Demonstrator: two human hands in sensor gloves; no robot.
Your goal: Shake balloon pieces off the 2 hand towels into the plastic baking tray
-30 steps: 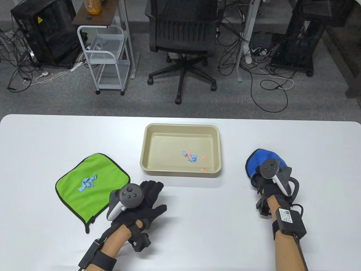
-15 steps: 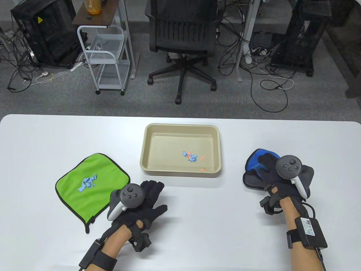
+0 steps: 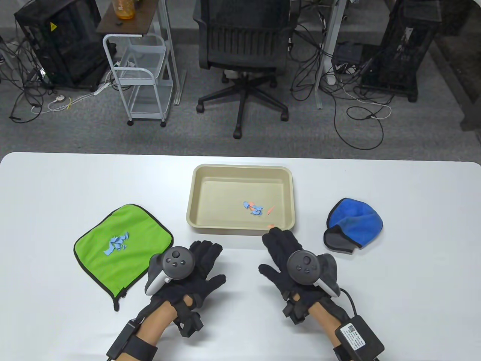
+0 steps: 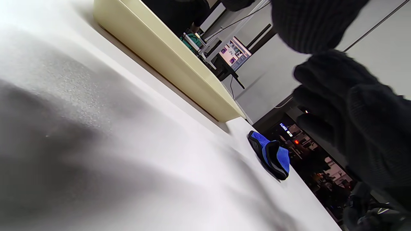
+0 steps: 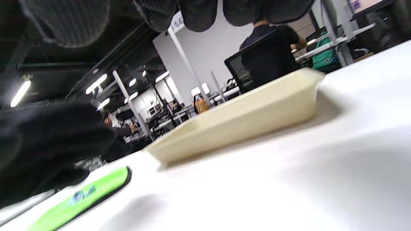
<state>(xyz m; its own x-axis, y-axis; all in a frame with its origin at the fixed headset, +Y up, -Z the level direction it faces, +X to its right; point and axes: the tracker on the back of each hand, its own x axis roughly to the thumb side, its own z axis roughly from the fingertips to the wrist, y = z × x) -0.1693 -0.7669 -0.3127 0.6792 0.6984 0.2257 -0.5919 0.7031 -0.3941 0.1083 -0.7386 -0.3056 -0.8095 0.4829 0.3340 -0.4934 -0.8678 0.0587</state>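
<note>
Both hands, left hand (image 3: pixel 195 269) and right hand (image 3: pixel 289 263), are flat and hold nothing, so the grip should pinch the green towel (image 3: pixel 122 248) by its edges and keep it level so the blue bits (image 3: pixel 116 243) stay on until it is over the tray (image 3: pixel 240 201).

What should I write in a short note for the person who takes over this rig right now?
Left hand: open, flat on the table, holds nothing.
Right hand: open, near the tray's front edge, holds nothing.
Baking tray: middle of the table, with blue and orange balloon pieces inside.
Blue towel: crumpled to the right of the tray, no pieces visible on it.
Green towel: spread flat at the left, blue pieces lying on it.
Left to do: shake the green towel over the tray.
</note>
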